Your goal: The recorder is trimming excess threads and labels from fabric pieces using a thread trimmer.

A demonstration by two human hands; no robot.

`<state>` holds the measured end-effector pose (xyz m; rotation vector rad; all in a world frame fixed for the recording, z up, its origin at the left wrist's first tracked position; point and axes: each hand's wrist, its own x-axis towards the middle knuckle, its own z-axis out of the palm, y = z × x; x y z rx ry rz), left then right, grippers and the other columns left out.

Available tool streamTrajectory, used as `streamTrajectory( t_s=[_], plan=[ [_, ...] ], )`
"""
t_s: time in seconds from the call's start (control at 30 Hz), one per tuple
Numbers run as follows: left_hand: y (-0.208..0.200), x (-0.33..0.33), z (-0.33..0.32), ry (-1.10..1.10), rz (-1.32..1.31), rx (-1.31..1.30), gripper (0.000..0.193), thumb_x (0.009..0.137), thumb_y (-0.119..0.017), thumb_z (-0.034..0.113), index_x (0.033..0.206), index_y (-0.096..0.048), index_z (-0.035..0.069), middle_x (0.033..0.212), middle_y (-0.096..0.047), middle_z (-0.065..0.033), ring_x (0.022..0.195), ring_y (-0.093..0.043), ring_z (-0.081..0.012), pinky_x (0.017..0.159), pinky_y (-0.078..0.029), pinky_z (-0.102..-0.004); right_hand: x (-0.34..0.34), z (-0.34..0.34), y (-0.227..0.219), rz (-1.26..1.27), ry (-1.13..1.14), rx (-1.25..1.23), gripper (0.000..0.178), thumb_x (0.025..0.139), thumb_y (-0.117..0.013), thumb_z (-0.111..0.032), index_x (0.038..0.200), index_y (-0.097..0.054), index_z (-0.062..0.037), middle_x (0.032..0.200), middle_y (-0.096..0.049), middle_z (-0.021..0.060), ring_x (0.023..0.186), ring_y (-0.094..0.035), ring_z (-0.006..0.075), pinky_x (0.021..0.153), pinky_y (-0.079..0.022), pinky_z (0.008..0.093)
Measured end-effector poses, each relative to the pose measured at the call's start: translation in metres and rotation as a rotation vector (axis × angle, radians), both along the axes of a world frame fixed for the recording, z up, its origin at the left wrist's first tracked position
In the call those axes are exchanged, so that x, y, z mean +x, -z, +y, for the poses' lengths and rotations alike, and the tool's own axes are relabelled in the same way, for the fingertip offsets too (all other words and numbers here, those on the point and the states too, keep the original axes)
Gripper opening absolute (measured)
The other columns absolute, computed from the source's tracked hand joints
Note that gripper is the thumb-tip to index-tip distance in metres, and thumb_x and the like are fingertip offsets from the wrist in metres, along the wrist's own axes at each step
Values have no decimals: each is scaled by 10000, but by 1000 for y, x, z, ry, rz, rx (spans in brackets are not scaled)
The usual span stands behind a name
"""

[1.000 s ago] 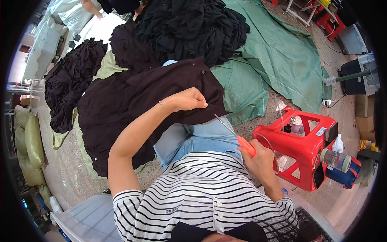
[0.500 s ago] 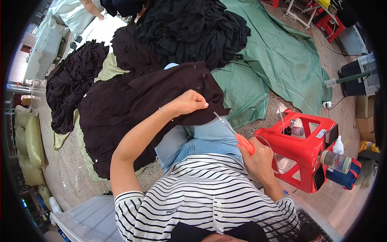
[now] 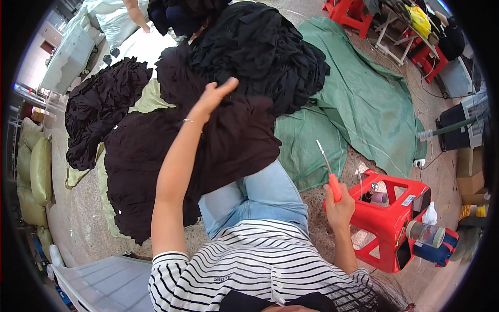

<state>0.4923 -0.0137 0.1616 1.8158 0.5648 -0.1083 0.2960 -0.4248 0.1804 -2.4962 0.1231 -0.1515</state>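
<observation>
Dark brown-black cloth (image 3: 236,138) lies over my thighs and spreads left into a larger crumpled spread of the same fabric (image 3: 140,166). Above it my left hand (image 3: 217,95) reaches forward, thumb and fingers apart, with nothing visible in it. Whether it touches the cloth beneath, I cannot tell. My right hand (image 3: 340,205) grips a hand tool by its orange-red handle (image 3: 335,187). A slim metal shaft (image 3: 324,158) with a pale tip points up and forward, away from the cloth; its exact kind is unclear.
Heaps of black cloth (image 3: 260,52) and dark brown cloth (image 3: 104,109) stand ahead. A green tarp (image 3: 358,99) covers the floor at the right. Close to my right arm is a red plastic stool (image 3: 390,218), with a clear jar (image 3: 426,234) beside it. Another person (image 3: 179,18) is at the far side.
My left hand has moved forward and left from the cloth's near edge, its pinch now opened. The cloth's buttoned edge no longer shows. The tool has swung upright, away from the cloth.
</observation>
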Motion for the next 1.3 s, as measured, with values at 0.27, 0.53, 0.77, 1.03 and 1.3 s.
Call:
streamTrajectory(
  t_s=[0.27,0.53,0.77,1.03,1.3],
  plan=[
    [-7,32,-68,751,172,919,292,712,-772,349,920,-789,145,1045,-745,-118,1001,-703,-326,895,-544,-449,6,10,19,87,18,-2,305,904,-713,-375,936,-635,-83,729,-652,203,695,-649,433,606,-490,494],
    [-93,74,78,340,-241,926,154,736,-640,140,768,-734,22,782,-703,-202,795,-721,-308,750,-561,-389,25,-2,39,102,36,-7,294,906,-710,-356,1012,-667,-86,756,-666,204,711,-654,431,619,-491,494],
    [-224,104,327,-734,-482,1323,321,866,-536,285,941,-760,68,980,-719,-226,974,-688,-398,880,-540,-451,49,20,36,17,-32,55,258,912,-716,-290,965,-642,-48,721,-641,195,657,-635,401,595,-474,472],
    [-261,128,285,-873,-1263,1072,47,896,-592,78,889,-602,33,849,-633,-182,868,-598,-388,800,-478,-461,59,33,36,114,-22,-86,266,916,-703,-308,976,-643,-55,725,-639,188,660,-624,414,597,-473,477],
    [14,73,237,-338,-484,434,146,890,-639,171,880,-656,27,763,-705,-95,666,-681,-193,654,-527,-339,68,43,28,83,-67,-88,261,911,-705,-292,1003,-653,-53,749,-645,191,674,-633,405,612,-486,467]
  ],
)
